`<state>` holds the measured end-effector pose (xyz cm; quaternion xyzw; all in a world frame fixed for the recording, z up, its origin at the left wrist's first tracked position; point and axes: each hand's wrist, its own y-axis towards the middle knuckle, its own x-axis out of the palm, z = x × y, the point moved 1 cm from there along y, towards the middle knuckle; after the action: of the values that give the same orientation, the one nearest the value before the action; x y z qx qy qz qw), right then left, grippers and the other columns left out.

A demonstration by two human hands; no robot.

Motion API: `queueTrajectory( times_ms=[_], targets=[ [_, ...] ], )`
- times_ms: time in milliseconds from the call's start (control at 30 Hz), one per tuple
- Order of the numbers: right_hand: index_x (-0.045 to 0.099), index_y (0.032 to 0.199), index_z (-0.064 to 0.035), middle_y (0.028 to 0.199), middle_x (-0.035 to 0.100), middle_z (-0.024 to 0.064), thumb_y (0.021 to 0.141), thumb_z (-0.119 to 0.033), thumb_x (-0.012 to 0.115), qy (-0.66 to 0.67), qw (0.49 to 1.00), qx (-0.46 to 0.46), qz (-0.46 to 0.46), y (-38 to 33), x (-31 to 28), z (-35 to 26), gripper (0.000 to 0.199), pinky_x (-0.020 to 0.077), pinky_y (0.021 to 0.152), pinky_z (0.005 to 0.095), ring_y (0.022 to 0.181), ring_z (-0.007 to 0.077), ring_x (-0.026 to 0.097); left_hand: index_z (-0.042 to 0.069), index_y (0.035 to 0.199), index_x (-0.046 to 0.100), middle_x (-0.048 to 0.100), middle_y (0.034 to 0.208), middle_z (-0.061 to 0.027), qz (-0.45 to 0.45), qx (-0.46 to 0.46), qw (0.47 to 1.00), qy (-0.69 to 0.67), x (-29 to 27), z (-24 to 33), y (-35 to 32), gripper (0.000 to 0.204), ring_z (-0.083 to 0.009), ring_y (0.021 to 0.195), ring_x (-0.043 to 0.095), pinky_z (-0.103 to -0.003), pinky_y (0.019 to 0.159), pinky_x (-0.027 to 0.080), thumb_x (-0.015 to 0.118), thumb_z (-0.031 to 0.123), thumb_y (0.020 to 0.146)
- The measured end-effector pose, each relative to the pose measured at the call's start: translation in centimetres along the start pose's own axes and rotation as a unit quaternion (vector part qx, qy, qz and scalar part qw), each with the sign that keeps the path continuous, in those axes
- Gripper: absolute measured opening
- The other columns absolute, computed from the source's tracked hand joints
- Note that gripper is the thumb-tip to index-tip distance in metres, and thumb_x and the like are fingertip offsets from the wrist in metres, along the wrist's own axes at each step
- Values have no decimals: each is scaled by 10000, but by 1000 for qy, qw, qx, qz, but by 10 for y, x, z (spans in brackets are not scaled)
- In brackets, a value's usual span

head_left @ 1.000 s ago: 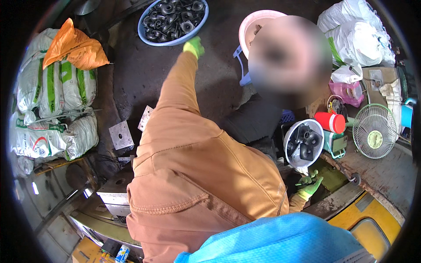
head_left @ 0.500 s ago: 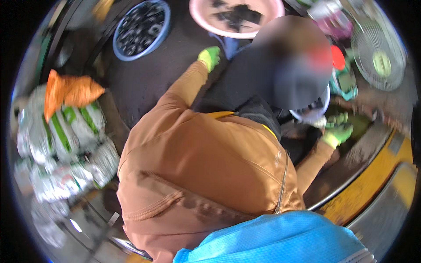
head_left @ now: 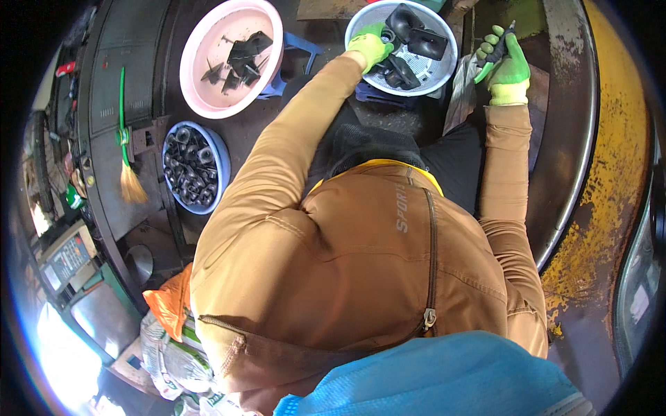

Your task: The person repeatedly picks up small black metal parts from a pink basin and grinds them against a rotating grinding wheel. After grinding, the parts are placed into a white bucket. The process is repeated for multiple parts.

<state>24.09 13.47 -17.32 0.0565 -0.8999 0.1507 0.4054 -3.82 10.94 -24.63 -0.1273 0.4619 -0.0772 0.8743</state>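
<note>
My left hand (head_left: 371, 47), in a green glove, reaches into a white perforated basket (head_left: 451, 59). Its fingers close round the ringed end of a black plastic part (head_left: 388, 35). More black molded pieces (head_left: 427, 43) lie beside it in the basket. To the right of the basket, my right hand (head_left: 508, 66), also gloved, grips a small hand tool (head_left: 483, 72) that looks like nippers, with a green handle and a dark pointed tip. The palm and fingers hide most of the tool.
Left of the basket, a pink basin (head_left: 191, 80) holds black scraps. A blue tub (head_left: 223, 156) is full of black parts. Blue stools (head_left: 302, 48) support the containers. An orange bag (head_left: 170, 301) lies lower left; a yellow worn metal edge (head_left: 586, 236) runs along the right.
The view has swung right and cleared. My left hand has come from over the dark floor to the basket and grasped a black part. My right hand is now raised with the tool.
</note>
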Motion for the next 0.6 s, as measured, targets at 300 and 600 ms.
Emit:
queueTrajectory(
  times_ms=[300,600],
  targets=[
    [584,1073,-26,762,569,8,827,-337,678,-272,960,20,70,-20,28,18,408,358,471,204,537,77,471,93,1083,660,642,1100,-164,88,96,991,28,-3,1,34,501,-308,1026,610,-387,896,470,781,258,626],
    [562,1148,-4,850,620,19,822,-257,697,-235,968,64,-50,-36,78,57,434,381,462,190,564,60,485,42,1061,608,624,961,-149,324,288,896,-102,-95,85,-100,569,-337,880,607,-413,788,476,837,286,601]
  ],
)
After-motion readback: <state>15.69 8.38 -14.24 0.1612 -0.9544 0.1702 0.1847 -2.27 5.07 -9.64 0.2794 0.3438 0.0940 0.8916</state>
